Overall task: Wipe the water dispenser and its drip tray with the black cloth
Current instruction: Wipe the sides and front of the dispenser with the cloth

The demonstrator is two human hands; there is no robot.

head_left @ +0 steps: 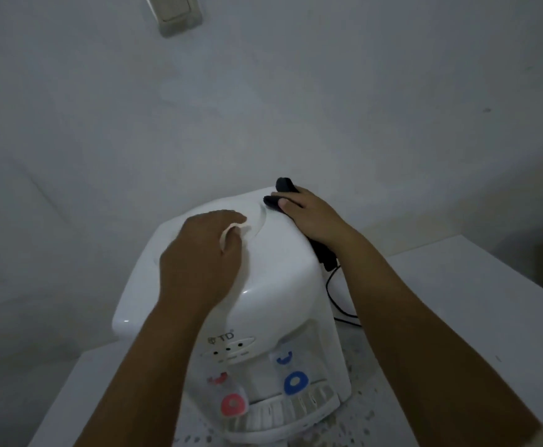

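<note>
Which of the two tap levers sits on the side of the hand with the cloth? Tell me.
The blue tap lever. It sits below the right hand, which presses the black cloth on the water dispenser; the red tap lever sits on the left hand's side.

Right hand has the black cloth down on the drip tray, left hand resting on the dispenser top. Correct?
Not quite. In the head view the right hand presses the black cloth on the dispenser top's back right, not on the drip tray. The left hand does rest on the top.
</note>
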